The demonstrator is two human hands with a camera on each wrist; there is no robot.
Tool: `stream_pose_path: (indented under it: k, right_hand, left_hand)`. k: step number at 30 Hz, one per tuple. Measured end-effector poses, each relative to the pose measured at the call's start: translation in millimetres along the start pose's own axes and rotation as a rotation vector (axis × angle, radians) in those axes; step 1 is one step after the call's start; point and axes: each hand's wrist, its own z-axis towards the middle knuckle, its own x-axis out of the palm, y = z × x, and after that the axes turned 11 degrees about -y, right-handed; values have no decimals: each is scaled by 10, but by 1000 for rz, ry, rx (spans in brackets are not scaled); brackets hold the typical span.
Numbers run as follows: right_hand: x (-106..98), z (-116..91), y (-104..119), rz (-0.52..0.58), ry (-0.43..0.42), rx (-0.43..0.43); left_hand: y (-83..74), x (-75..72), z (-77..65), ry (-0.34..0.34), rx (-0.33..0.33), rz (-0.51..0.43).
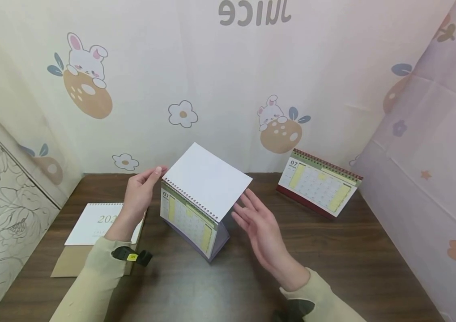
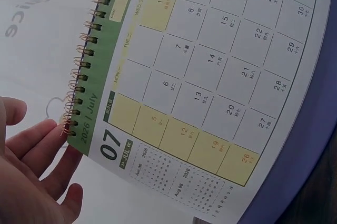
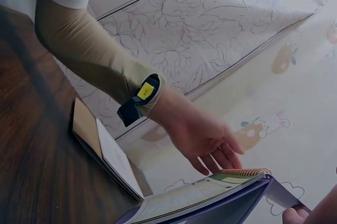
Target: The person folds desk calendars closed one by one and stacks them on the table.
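Observation:
A desk calendar with a purple stand point(image 1: 189, 219) stands on the table, showing its July page point(image 2: 200, 77). A blank white sheet point(image 1: 207, 176) extends up and back from its spiral binding point(image 2: 79, 71). My left hand point(image 1: 141, 192) is at the calendar's left end. In the left wrist view its fingers point(image 2: 39, 145) reach behind the binding's end, with the thumb apart. My right hand point(image 1: 262, 230) has loosely extended fingers right at the white sheet's right edge. In the right wrist view only a small part of the right hand point(image 3: 316, 211) shows at the lower corner.
A second July calendar with a red base point(image 1: 318, 183) stands at the back right. A white calendar on a tan stand point(image 1: 70, 261) lies at the left, partly hidden by the left forearm. A printed curtain point(image 1: 219, 67) hangs behind the brown table point(image 1: 316, 277).

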Motion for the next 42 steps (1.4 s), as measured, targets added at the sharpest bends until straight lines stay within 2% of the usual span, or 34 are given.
stream_pose_path:
  k: [6, 13, 19, 25, 29, 35, 42]
  right_hand:
    - [31, 30, -24, -67, -29, -85]
    - [62, 41, -42, -118, -25, -148]
    - [108, 64, -64, -124, -4, -235]
    - [155, 74, -79, -135, -51, -274]
    - [187, 76, -86, -151, -57, -341]
    - [204, 92, -120, -183, -37, -450]
    - [232, 80, -147, -157, 45, -529]
  left_hand:
    - [-8, -42, -25, 7, 3, 5]
    - [14, -100, -56, 30, 25, -7]
    - [1, -121, -69, 32, 43, -30]
    - [-29, -134, -97, 52, 42, -43]
    - [-43, -154, -112, 60, 47, -49]
    - [-38, -173, -116, 80, 60, -73]
    - [-30, -186, -124, 97, 65, -90]
